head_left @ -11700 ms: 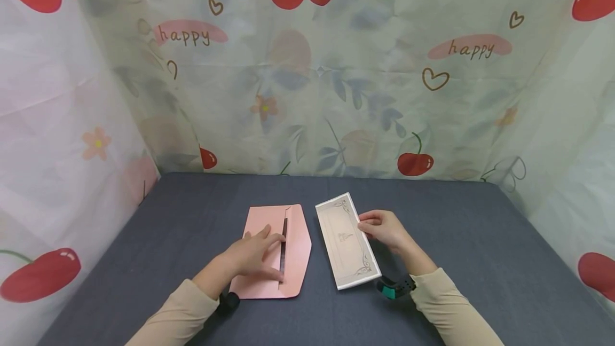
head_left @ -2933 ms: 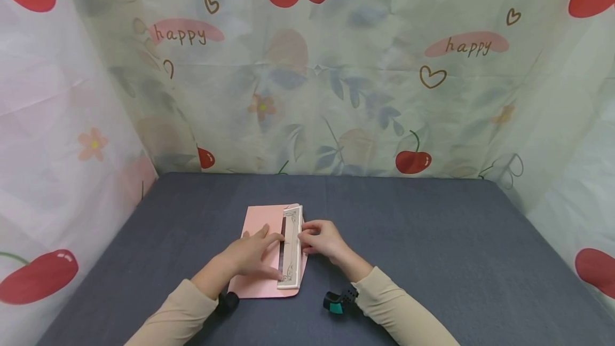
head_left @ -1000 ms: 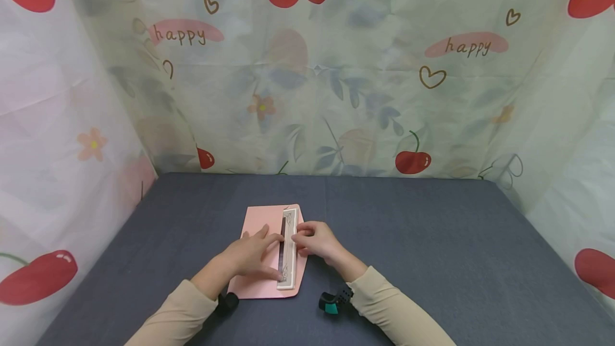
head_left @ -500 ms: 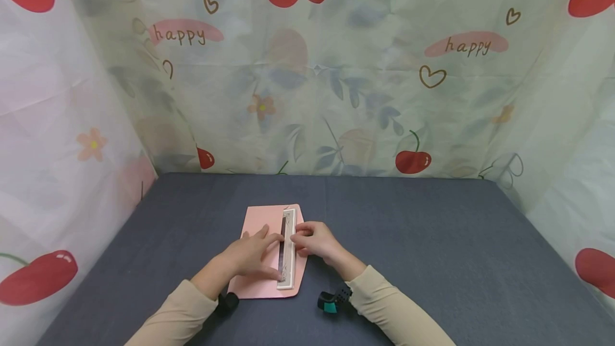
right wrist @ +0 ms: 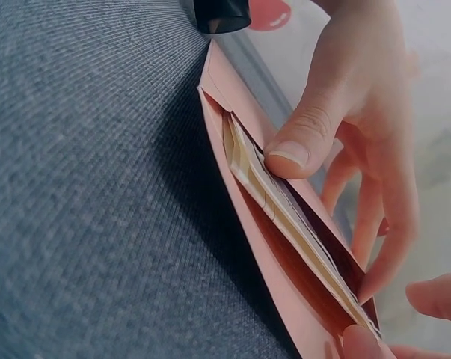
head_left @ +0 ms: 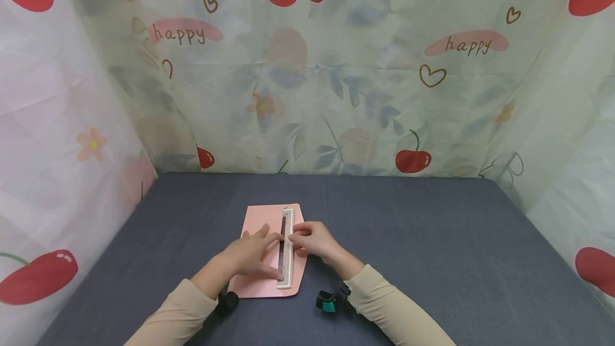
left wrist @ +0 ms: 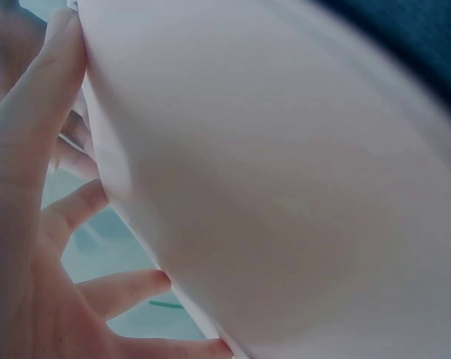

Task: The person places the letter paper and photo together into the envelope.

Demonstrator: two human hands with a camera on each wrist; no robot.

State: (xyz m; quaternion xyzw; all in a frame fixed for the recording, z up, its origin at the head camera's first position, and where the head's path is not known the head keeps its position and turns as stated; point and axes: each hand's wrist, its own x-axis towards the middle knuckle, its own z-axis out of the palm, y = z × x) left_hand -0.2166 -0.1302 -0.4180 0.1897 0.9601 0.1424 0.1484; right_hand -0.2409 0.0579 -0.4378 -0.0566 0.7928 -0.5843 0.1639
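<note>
In the head view, a pink envelope (head_left: 259, 215) lies on the dark cloth, its flap side to the right. A cream-white card (head_left: 287, 268) sits mostly inside it, a narrow strip standing out of the mouth. My left hand (head_left: 250, 254) rests on the envelope with fingers spread, thumb and index tip at the mouth's edge. My right hand (head_left: 317, 239) pinches the card's outer edge. The right wrist view shows the card's layered edge (right wrist: 277, 213) within the gaping envelope mouth, beside a dark strip. In the left wrist view, spread fingertips (left wrist: 154, 280) press the envelope's pale surface (left wrist: 277, 179).
Black wrist-worn devices sit below each wrist, the right one (head_left: 329, 301) with a green patch and the left one (head_left: 227, 302) partly under the sleeve. A cherry-printed curtain (head_left: 317, 95) encloses the dark blue table (head_left: 408, 239) at the back and sides.
The card was apart, right of the envelope, then came over its mouth. Since then my right hand has moved left, sliding the card deeper and narrowing the visible strip. My left hand stays put.
</note>
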